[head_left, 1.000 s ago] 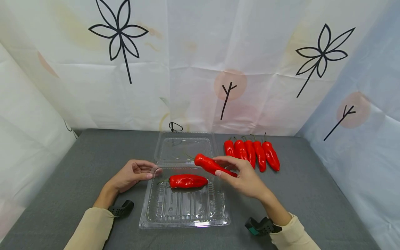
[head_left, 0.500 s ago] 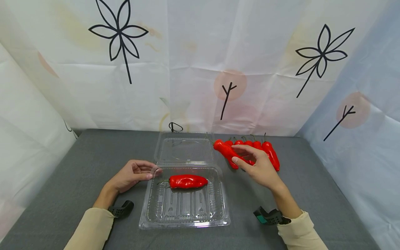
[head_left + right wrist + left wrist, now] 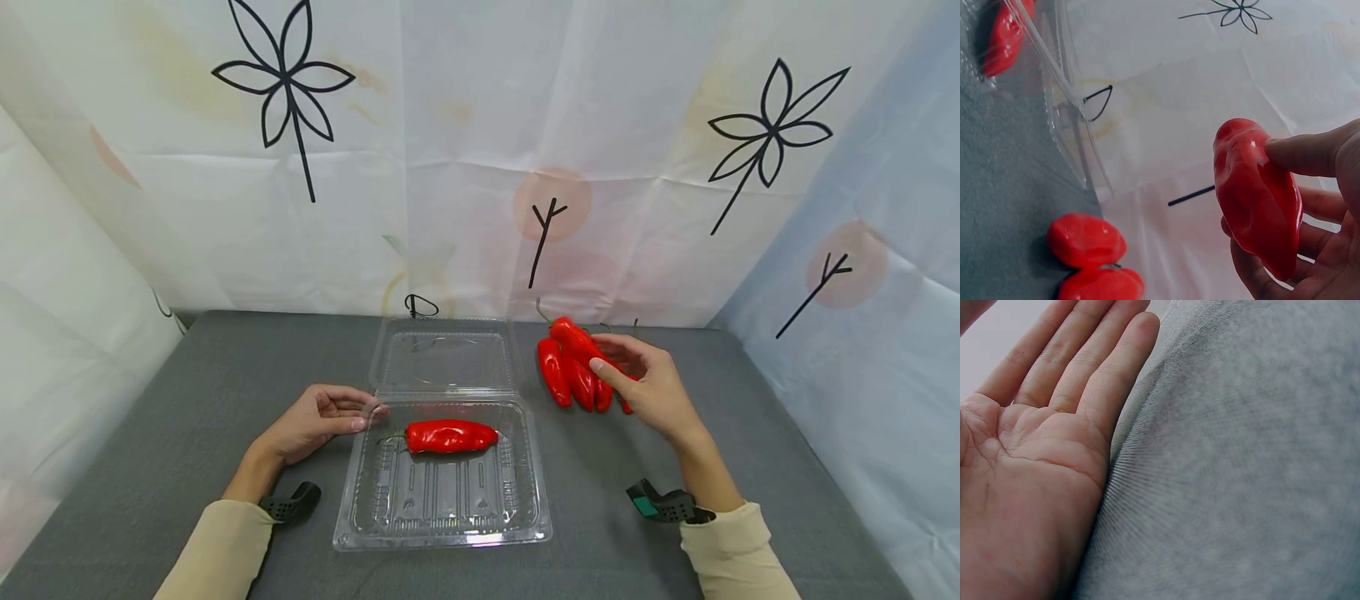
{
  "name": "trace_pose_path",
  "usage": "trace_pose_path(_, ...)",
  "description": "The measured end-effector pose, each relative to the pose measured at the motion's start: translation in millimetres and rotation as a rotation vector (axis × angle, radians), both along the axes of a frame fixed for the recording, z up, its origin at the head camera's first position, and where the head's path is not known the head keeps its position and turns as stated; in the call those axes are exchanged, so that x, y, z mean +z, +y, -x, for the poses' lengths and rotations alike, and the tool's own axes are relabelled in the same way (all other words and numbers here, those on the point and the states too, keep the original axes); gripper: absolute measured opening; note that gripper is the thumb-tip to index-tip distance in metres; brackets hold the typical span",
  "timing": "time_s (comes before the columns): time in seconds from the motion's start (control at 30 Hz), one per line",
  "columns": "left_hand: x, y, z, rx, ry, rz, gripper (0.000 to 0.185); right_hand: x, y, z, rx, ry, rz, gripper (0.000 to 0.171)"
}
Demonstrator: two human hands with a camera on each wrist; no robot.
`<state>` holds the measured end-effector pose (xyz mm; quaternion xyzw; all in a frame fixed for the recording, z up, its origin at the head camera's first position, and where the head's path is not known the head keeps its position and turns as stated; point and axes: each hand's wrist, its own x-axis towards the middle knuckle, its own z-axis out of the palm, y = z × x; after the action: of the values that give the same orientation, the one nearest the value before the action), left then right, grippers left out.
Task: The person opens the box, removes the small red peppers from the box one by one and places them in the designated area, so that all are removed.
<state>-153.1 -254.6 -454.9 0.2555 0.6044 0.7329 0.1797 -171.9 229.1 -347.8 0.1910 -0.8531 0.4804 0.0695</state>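
Note:
In the head view my right hand [image 3: 648,379] holds a red pepper [image 3: 576,337] above the row of other red peppers [image 3: 553,375], its stem pointing up and left. The right wrist view shows the thumb and fingers gripping that pepper [image 3: 1254,194] from the side. My left hand [image 3: 322,421] rests at the upper left corner of a clear plastic clamshell box [image 3: 442,533], fingertips right at its rim. From the left wrist, the left hand's fingers [image 3: 1085,362] look nearly straight. A single red pepper [image 3: 452,436] lies crosswise inside the box.
The box's lid [image 3: 446,358] lies folded back toward the fabric wall. A grey cloth [image 3: 247,358] covers the table. Patterned fabric [image 3: 465,150] hangs behind it and at both sides.
My right hand has carried its pepper from over the box, rightward and back, to over the row of peppers. The left hand and the box have stayed in place.

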Motion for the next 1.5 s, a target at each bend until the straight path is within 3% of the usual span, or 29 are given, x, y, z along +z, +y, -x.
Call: trace_pose_path(1.5, 2.1, 1, -1.5, 0.006, 0.004, 0.007, 0.032, -21.9, 61, 23.2, -0.412, -0.097, 0.012, 0.048)
